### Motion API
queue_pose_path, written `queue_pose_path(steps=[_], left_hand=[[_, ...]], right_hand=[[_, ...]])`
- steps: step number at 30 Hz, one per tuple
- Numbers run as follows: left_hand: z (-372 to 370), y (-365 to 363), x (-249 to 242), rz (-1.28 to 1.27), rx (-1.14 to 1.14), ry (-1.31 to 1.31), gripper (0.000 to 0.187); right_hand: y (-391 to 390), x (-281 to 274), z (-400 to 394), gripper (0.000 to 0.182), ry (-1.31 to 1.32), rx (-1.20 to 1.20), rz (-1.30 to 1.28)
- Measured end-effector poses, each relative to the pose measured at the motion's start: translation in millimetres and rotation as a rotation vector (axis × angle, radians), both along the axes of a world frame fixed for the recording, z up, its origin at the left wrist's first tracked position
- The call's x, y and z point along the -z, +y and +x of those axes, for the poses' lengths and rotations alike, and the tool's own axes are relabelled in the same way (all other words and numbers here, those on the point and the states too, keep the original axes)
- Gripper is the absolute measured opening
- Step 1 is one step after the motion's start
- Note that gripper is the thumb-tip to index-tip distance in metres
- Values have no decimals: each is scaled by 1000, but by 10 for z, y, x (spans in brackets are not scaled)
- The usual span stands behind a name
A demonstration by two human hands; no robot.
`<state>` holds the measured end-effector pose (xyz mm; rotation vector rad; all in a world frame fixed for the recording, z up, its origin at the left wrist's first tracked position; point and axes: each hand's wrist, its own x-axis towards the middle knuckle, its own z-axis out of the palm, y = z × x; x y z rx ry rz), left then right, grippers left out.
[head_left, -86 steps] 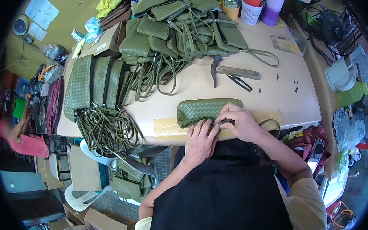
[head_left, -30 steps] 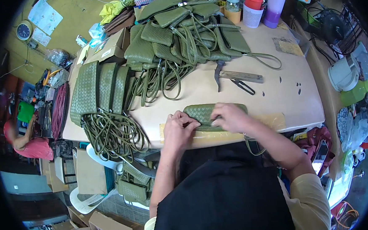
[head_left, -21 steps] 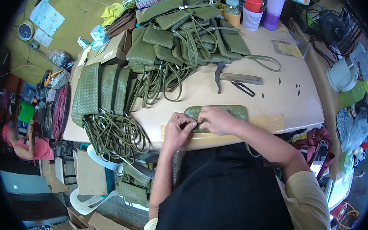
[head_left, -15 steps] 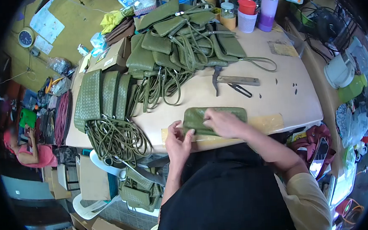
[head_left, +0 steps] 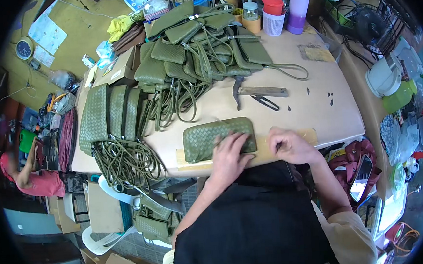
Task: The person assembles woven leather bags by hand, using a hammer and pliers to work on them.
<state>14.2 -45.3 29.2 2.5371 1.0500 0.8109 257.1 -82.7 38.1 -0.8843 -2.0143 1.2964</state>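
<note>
A green woven wallet [head_left: 200, 140] lies flat at the front edge of the table, over a strip of brown tape [head_left: 306, 137]. My left hand [head_left: 230, 155] rests on its lower middle, fingers spread and palm down. Just right of the wallet, my right hand [head_left: 292, 145] is closed with the fingers curled in. Whatever those fingers may hold is hidden. Beyond the wallet lie a hammer [head_left: 262, 91] with a wooden handle and a black clip-like tool [head_left: 266, 103].
Green wallets with straps [head_left: 168, 62] are heaped at the back, and more woven ones [head_left: 94, 112] stand at the left with looped cords [head_left: 126, 161]. A purple bottle [head_left: 298, 8] and a red cup [head_left: 272, 6] stand behind. Another person [head_left: 40, 181] sits far left.
The wallet now shows its woven face and lies further left. My left hand has gone from its left edge onto its top. My right hand has moved off it to the right.
</note>
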Motion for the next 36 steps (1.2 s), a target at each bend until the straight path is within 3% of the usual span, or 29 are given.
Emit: queue_pose_path(steps=[1, 2, 4, 6, 7, 9, 12, 14, 19, 21, 22, 24, 26, 29, 33, 36], left_hand=[[-80, -34, -32, -12, -72, 80, 60], [-192, -39, -74, -25, -141, 161, 64], [-361, 70, 27, -82, -119, 153, 65], [-392, 203, 62, 27, -65, 150, 53], [-395, 263, 104, 32, -70, 151, 53], [-400, 346, 167, -76, 35, 17, 33], [-377, 417, 137, -253, -65, -32, 20], [-346, 489, 114, -296, -66, -106, 16], [-326, 550, 57, -579, -67, 19, 16], [-350, 576, 60, -607, -58, 10, 16], [-350, 578, 68, -637, -44, 1, 16], [-330, 566, 62, -681, -36, -28, 17], [-318, 574, 41, -715, -28, -52, 17], [-294, 572, 29, -675, -49, 16, 18], [-295, 572, 9, -633, -33, 64, 17], [-299, 560, -11, -698, -14, 5, 16]], right_hand=[[-33, 47, 47, 33, -142, 300, 29], [-39, 67, 26, 33, -143, 300, 20], [16, -13, -174, 43, -217, 531, 206], [120, -1, -371, 50, -226, 512, 282], [197, 89, -441, 49, -353, 475, 325], [309, 179, -493, 42, -477, 451, 274], [371, 132, -520, 34, -467, 484, 208], [441, 121, -522, 33, -459, 480, 141], [464, 82, -424, 26, -517, 400, 66], [487, 118, -220, 21, 14, 280, -326], [525, 151, -178, 21, 10, 279, -330], [586, 237, -130, 17, 133, 418, -196], [602, -39, -363, 18, 22, 440, -69], [666, -176, -762, 14, -165, 194, 212], [734, -13, -749, 6, -318, 90, 146], [773, -33, -648, 12, -368, 63, 126]])
